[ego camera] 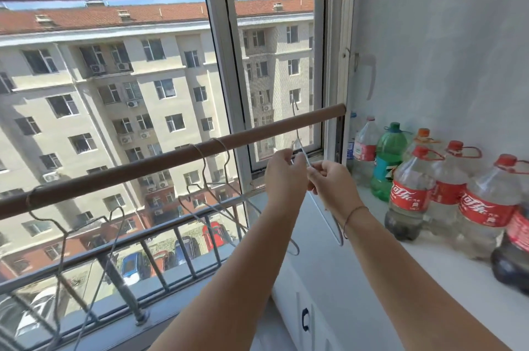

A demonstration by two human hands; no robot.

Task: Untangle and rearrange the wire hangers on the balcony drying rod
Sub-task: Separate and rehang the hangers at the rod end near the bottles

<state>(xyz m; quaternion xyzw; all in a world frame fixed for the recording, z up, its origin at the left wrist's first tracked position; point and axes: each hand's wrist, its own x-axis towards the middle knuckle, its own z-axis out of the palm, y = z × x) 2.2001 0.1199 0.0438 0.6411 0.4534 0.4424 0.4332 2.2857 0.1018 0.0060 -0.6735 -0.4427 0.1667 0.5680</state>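
Note:
A brown drying rod [160, 163] runs across the window, rising to the right. Near its right end a thin wire hanger [297, 137] hooks over the rod, and both hands pinch it just below the rod. My left hand [283, 176] grips the wire near the neck; my right hand [332, 183] holds it a little lower to the right. The hanger's lower loops show beneath my forearms. Two more wire hangers [211, 179] hang close together at the rod's middle, their frames overlapping. Another hanger [65, 224] hangs at the left.
Several large plastic bottles [412, 193], most with red labels and one green [388, 161], stand on the white ledge at the right. A metal railing [171, 239] lines the window below the rod. A white cabinet [303, 316] sits under my arms.

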